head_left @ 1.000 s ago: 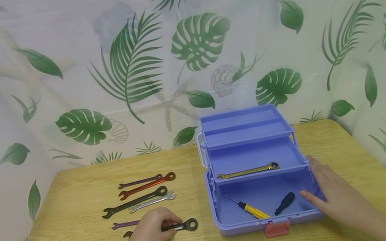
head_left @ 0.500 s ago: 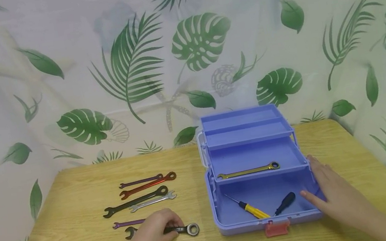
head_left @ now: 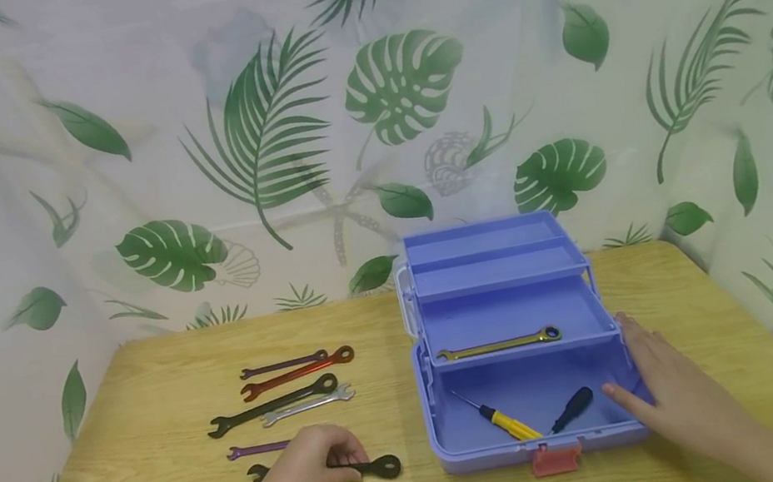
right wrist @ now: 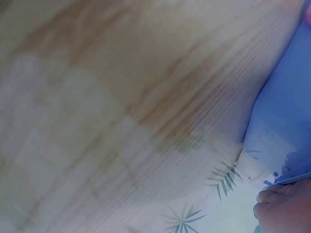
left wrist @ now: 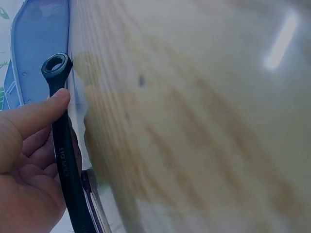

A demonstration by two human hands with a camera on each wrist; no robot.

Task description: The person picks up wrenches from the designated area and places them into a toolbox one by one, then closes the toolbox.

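Note:
My left hand [head_left: 309,471] pinches a black ratchet wrench [head_left: 384,467] near the front of the table. Its ring end points right and its open jaw shows left of the hand; the middle is partly covered by fingers. In the left wrist view the thumb lies across the black shaft [left wrist: 65,155], which bears lettering. My right hand [head_left: 671,385] rests against the right side of a blue toolbox [head_left: 533,449], fingers along the outside and thumb extended over the front part. A gold ratchet wrench [head_left: 497,344] lies in the toolbox's middle tray.
Inside the toolbox's bottom lie a yellow screwdriver [head_left: 510,422] and a black-handled tool [head_left: 571,409]. On the table's left lie a red wrench [head_left: 297,372], another black wrench [head_left: 272,406], a silver wrench [head_left: 309,405] and purple wrenches [head_left: 256,449]. A red latch [head_left: 556,460] hangs at the front.
The black wrench in my left hand has turned and its ring end has shifted slightly toward the front edge. My right hand has stayed at the toolbox.

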